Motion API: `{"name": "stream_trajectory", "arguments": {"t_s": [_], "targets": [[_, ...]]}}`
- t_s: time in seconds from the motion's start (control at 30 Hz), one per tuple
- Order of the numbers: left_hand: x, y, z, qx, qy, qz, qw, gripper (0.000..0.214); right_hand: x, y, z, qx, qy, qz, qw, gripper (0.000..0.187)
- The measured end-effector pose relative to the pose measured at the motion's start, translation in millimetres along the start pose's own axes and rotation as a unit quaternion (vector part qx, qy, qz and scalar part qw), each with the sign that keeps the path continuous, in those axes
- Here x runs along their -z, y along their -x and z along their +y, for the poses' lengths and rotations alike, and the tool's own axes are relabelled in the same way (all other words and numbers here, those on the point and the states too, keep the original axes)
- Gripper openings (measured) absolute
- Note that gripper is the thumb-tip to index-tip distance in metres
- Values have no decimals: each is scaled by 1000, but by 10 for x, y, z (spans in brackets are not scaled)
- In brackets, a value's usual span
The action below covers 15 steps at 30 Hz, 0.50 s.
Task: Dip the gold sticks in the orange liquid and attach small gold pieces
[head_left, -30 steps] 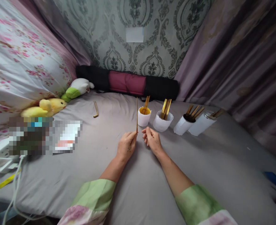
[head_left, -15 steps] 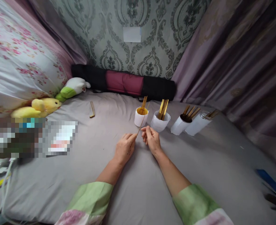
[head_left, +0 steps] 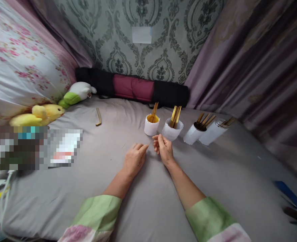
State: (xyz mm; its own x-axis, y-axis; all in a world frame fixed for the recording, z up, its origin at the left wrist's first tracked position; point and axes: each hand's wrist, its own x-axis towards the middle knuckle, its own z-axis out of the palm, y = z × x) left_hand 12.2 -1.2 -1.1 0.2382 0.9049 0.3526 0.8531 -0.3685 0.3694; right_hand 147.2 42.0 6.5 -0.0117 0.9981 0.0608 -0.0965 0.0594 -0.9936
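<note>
My left hand is closed, thumb and forefinger pinching one end of a thin stick. The stick slants up to my right hand, whose curled fingers close round its far part; the exact grip is partly hidden. Just beyond my hands stands a small white cup with a yellow inside and several thin gold sticks upright in it. To its right, a wider white cup holds thicker gold sticks.
Two taller white-wrapped containers with gold and dark sticks lean at the right. A bent metal piece lies at left on the grey sheet. Plush toys and a long black-and-maroon bag line the back. A blue strip lies far right.
The stick's long upper end, which reached above the small cup's rim, no longer shows there; only a short length is visible between my hands. Both hands stay nearly in place.
</note>
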Motion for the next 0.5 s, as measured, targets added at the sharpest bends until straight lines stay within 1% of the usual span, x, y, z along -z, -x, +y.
{"name": "stream_trajectory", "arguments": {"t_s": [0.23, 0.5], "targets": [[17, 7, 2, -10, -12, -20, 1000, 30, 5, -1, 15, 2, 14, 3, 1000, 44], [-28, 10, -8, 3, 8, 0, 1000, 30, 13, -10, 32, -3, 29, -11, 999, 37]]}}
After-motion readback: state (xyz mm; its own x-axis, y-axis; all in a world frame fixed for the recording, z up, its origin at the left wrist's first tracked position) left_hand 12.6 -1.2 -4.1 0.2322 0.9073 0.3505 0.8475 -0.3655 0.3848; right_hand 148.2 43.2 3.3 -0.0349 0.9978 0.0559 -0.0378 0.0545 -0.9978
